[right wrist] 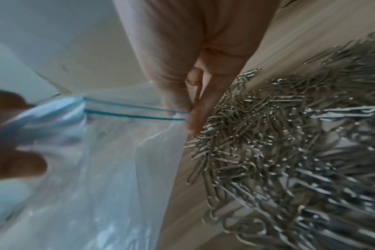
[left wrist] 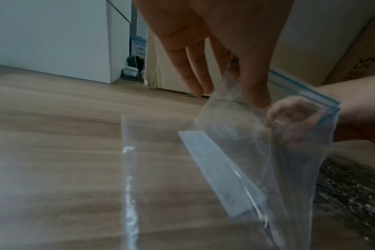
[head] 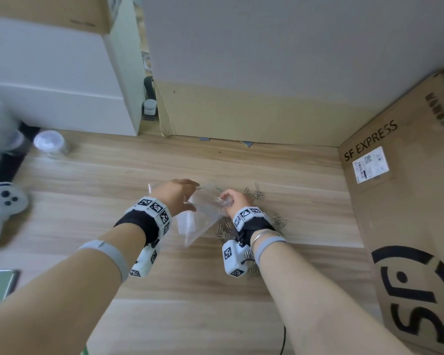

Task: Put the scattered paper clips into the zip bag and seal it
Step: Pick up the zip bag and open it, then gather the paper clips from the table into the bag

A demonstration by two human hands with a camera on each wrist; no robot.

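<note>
Clips (head: 251, 226) lie heaped on the counter (head: 164, 290) under the right wrist, none visibly bagged. Just left, the bag (head: 200, 216) hangs off the counter, left hand (head: 176, 194) and right hand (head: 231, 201) each pinching its mouth. Opening seems in hand; next, widen it and scoop. Only the right-wrist view shows the blue zip line.

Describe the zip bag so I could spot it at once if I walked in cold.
Start at the big brown SF EXPRESS box on the right of the wooden table. Left of it lies a heap of silver paper clips. Just beside them, the zip bag hangs between the left hand and right hand: clear plastic with a blue zip line.
</note>
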